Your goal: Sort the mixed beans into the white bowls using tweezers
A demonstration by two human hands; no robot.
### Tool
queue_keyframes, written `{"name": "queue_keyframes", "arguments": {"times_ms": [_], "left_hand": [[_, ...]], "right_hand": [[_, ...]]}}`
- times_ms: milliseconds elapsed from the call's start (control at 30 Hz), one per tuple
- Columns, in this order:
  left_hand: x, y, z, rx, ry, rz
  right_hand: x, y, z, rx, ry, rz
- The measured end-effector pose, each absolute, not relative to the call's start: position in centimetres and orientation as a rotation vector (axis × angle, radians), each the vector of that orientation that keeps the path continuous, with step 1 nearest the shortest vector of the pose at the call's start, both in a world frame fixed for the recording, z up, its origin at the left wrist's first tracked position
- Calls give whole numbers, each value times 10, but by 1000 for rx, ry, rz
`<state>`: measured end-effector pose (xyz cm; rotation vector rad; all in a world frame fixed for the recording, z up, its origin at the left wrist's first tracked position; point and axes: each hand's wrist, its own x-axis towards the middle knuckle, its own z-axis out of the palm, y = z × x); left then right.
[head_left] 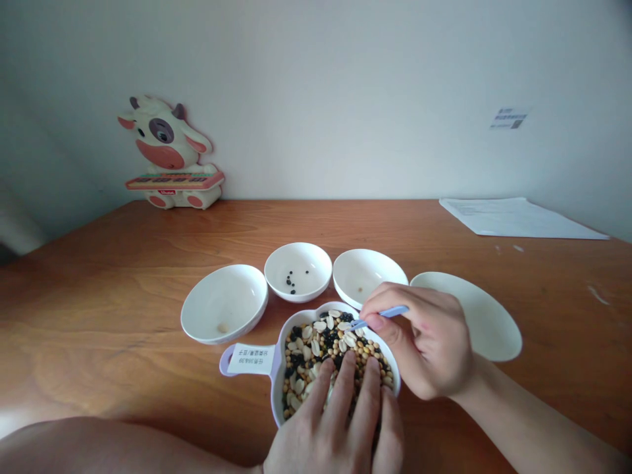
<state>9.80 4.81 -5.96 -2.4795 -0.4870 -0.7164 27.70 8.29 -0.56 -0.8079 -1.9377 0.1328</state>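
My right hand (427, 339) grips small lilac-blue tweezers (390, 312), their tips down among the beans at the far right of a handled bowl (277, 382). This bowl has a white inside, a lilac outside and a labelled handle pointing left. It holds a mix of black beans, yellow beans and pale peanut halves (315, 347). My left hand (340, 428) lies over the near side of the bowl, fingers stretched out and spread on the mix. Beneath that hand the contents are hidden.
Beyond the handled bowl stand a left white bowl (197, 299) with one pale piece, a bowl (320, 263) with several black beans, and another (380, 263) with one small yellowish bean. My right hand partly covers a fourth dish (494, 322). Behind are a cow toy (172, 151) and papers (523, 218).
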Motion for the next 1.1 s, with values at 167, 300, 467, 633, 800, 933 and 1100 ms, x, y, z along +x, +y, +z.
{"name": "queue_keyframes", "arguments": {"times_ms": [167, 300, 467, 633, 800, 933, 1100], "left_hand": [[97, 47, -60, -2508, -498, -697], [96, 47, -59, -2518, -494, -686], [100, 47, -57, -2512, -507, -716], [101, 48, -55, -2508, -508, -710], [98, 47, -58, -2512, -491, -647], [98, 47, -57, -2517, -491, -649], [99, 47, -53, -2520, -500, -688]], "right_hand": [[273, 86, -12, -845, -2001, 205], [273, 86, -13, -880, -1994, 207], [273, 86, -14, -877, -1991, 250], [274, 86, -15, -897, -2002, 242], [273, 85, -15, -897, -1985, 220], [272, 85, -14, -884, -1964, 199], [273, 86, -15, -874, -1956, 211]]}}
